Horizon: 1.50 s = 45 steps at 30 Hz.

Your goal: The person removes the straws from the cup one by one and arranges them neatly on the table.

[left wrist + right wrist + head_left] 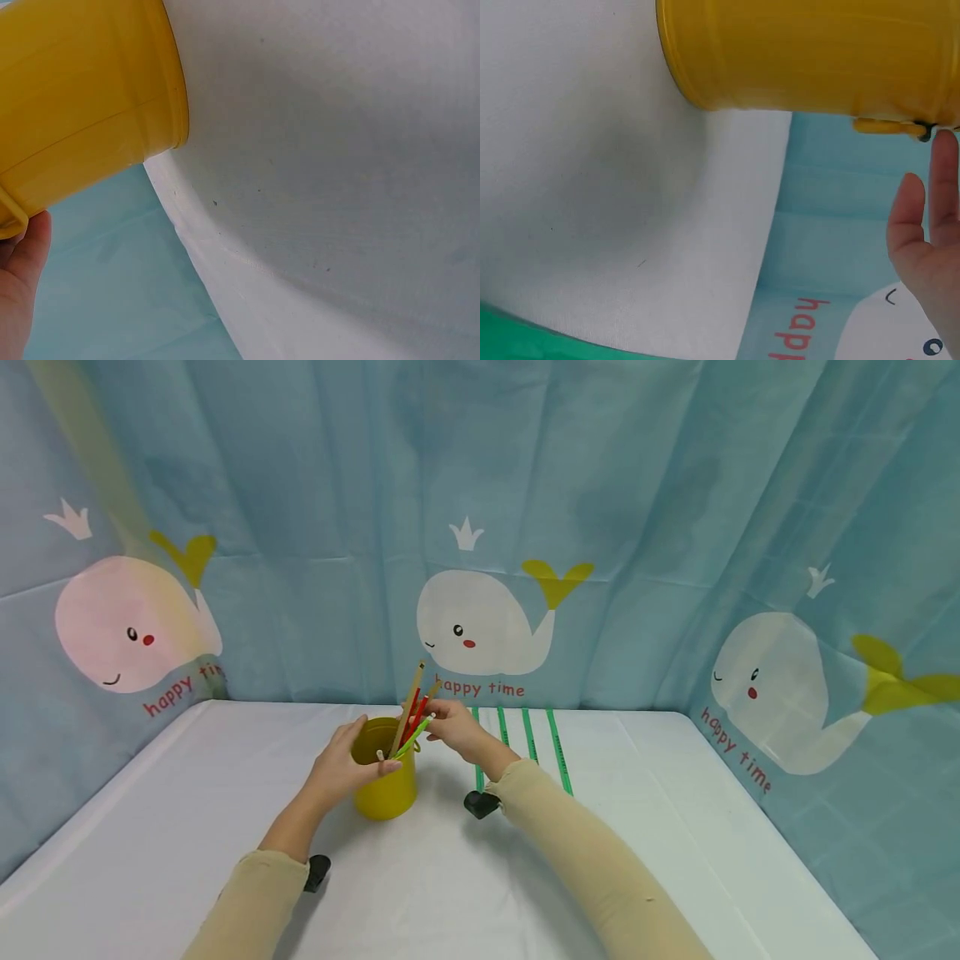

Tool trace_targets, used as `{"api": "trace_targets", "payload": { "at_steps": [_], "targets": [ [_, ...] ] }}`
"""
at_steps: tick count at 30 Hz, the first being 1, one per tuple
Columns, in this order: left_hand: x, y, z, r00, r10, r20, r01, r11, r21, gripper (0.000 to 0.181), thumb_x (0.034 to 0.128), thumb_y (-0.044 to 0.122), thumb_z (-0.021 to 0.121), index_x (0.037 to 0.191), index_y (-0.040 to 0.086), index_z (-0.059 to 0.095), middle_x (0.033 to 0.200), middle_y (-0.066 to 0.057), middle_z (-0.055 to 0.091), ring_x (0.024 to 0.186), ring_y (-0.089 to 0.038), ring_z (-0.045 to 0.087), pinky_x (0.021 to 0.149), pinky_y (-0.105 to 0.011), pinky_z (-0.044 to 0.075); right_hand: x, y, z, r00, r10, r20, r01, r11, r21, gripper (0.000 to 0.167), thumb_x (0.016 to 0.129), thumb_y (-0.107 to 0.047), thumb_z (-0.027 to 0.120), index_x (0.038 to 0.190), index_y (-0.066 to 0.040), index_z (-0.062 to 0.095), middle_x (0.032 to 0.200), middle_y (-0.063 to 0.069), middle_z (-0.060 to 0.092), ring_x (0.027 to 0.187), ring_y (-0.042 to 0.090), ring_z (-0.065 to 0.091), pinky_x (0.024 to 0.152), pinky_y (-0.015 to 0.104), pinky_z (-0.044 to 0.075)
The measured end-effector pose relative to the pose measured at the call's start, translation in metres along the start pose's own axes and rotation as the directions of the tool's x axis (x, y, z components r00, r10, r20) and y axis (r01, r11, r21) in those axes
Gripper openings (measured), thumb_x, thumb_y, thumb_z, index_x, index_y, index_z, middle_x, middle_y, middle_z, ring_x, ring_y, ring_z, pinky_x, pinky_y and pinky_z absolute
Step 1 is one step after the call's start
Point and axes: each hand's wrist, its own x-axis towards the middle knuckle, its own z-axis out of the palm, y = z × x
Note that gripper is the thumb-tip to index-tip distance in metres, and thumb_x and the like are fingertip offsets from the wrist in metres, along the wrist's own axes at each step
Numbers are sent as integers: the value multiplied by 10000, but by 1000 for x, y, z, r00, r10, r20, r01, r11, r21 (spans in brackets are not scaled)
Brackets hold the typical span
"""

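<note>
A yellow bucket [385, 793] stands upright on the white table, holding several pencils or sticks [406, 710] in tan, red and green that lean right. My left hand [337, 768] grips the bucket's rim from the left, its thumb across the near side; in the left wrist view its fingers [30, 251] touch the bucket [90, 90] near the handle mount. My right hand [457, 729] is at the upper right of the rim, beside the pencils; whether it pinches one is hidden. In the right wrist view two fingers [943, 180] extend by the bucket's side [802, 60].
Several green strips [558, 752] lie lengthwise on the white table [645, 827], right of the bucket. A blue curtain [337, 527] with whale prints hangs behind and at both sides. A black object [481, 804] is at the right wrist, another [318, 872] at the left.
</note>
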Motion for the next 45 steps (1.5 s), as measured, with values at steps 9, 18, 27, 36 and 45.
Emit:
{"api": "trace_targets", "payload": {
  "at_steps": [9, 18, 27, 36, 45],
  "targets": [
    [-1, 1, 1, 1000, -4, -5, 4, 1000, 1, 1126, 791, 612, 704, 1553, 24, 118, 1548, -253, 177, 1363, -494, 246, 1061, -667, 255, -5, -3, -12, 999, 29, -22, -30, 999, -31, 271, 987, -81, 549, 1196, 59, 649, 1149, 162, 674, 1028, 247, 640, 873, 338, 533],
    [1, -2, 0, 1000, 1, -11, -1, 1000, -5, 1129, 790, 609, 708, 1549, 13, 120, 1542, -257, 183, 1353, -498, 257, 1057, -668, 261, -17, -19, -36, 997, -18, -72, 21, 999, 42, 328, 983, -161, 589, 1282, -36, 634, 1138, 99, 700, 949, 180, 662, 813, 292, 515],
    [0, -2, 0, 1000, 1, -14, -1, 1000, 8, 1116, 800, 601, 704, 1550, 17, 119, 1545, -263, 178, 1359, -508, 244, 1057, -678, 246, -29, -32, -62, 976, -99, -195, 112, 992, 57, 324, 992, -150, 570, 1286, -25, 626, 1150, 104, 693, 896, 149, 646, 899, 412, 498],
    [0, -3, 1, 1000, 3, -12, -3, 1000, -2, 1102, 810, 583, 704, 1551, 18, 115, 1548, -260, 174, 1356, -499, 253, 1061, -660, 264, -39, -41, -88, 926, -264, -270, 292, 954, 71, 327, 981, -69, 570, 1270, 82, 588, 937, -115, 728, 824, 99, 620, 887, 449, 433],
    [0, -3, 0, 1000, -6, -9, 6, 1000, 3, 1120, 799, 609, 698, 1553, 25, 111, 1552, -265, 163, 1362, -503, 239, 1060, -665, 260, -47, -51, -109, 830, -276, -485, 348, 935, 64, 241, 961, -29, 593, 1156, 112, 596, 783, -104, 727, 730, 67, 631, 730, 262, 459]
  ]
}}
